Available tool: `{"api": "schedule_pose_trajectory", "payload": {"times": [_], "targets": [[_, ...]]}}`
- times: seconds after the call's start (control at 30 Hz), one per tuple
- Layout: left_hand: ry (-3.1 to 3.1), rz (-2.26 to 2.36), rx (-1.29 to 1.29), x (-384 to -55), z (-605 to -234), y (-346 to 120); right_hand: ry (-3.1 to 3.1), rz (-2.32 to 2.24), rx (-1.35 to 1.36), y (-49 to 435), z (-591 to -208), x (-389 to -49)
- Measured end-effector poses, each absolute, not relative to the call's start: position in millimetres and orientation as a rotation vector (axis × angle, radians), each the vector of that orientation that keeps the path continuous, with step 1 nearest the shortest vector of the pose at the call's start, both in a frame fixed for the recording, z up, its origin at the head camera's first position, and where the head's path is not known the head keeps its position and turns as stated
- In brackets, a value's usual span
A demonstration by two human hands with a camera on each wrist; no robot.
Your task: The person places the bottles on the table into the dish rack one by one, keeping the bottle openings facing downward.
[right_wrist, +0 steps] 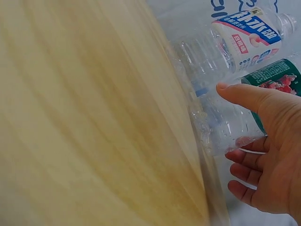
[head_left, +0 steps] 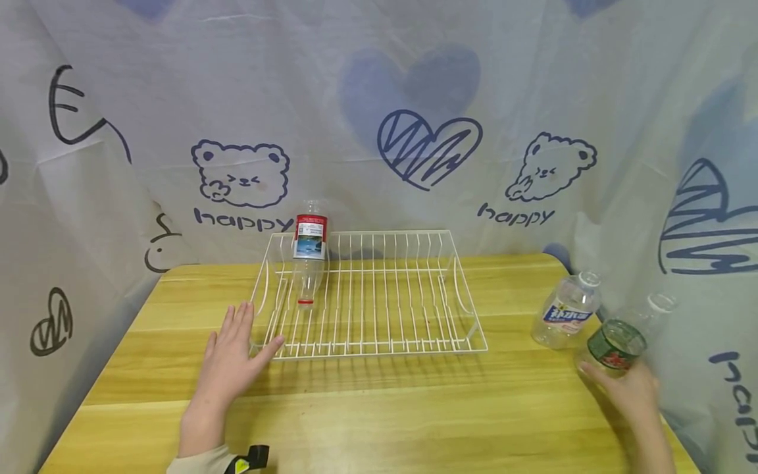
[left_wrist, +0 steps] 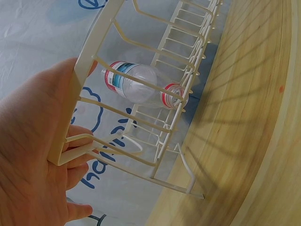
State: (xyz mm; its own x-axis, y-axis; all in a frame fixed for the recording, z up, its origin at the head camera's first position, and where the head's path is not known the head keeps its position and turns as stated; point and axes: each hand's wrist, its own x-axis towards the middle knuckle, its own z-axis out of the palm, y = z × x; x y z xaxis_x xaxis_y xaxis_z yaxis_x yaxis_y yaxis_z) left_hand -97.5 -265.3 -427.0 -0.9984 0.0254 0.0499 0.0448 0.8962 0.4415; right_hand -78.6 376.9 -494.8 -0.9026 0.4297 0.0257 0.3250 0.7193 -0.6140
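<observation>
My left hand [head_left: 231, 359] rests against the left front corner of a white wire dish rack [head_left: 379, 270]. In the left wrist view its palm lies along the rack's rail, with fingers passing beyond the wire. Inside the rack's left end a clear plastic bottle [head_left: 310, 245] with a red and blue label leans cap-down. On the right, my right hand [head_left: 633, 388] holds a clear plastic bottle [head_left: 616, 345] with a green label, thumb on one side and fingers on the other. Just left of it stands another clear bottle [head_left: 565, 313] with a white and blue label.
The dish rack stands at the back of a wooden table [head_left: 379, 421]. A pale curtain [head_left: 331, 118] printed with bears and hearts hangs behind and along both sides. The two bottles on the right are near the table's right edge.
</observation>
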Motion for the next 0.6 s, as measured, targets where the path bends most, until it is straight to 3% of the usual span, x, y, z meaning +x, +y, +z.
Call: {"api": "schedule_pose_trajectory", "payload": {"times": [0.2, 0.6], "targets": [[-3.016, -0.726, -0.062, -97, -427, -265, -2.731, 0.906, -0.532, 375, -495, -75], [-3.012, -0.713, -0.069, -97, -426, -265, -2.737, 0.953, -0.621, 364, -484, -71]]}}
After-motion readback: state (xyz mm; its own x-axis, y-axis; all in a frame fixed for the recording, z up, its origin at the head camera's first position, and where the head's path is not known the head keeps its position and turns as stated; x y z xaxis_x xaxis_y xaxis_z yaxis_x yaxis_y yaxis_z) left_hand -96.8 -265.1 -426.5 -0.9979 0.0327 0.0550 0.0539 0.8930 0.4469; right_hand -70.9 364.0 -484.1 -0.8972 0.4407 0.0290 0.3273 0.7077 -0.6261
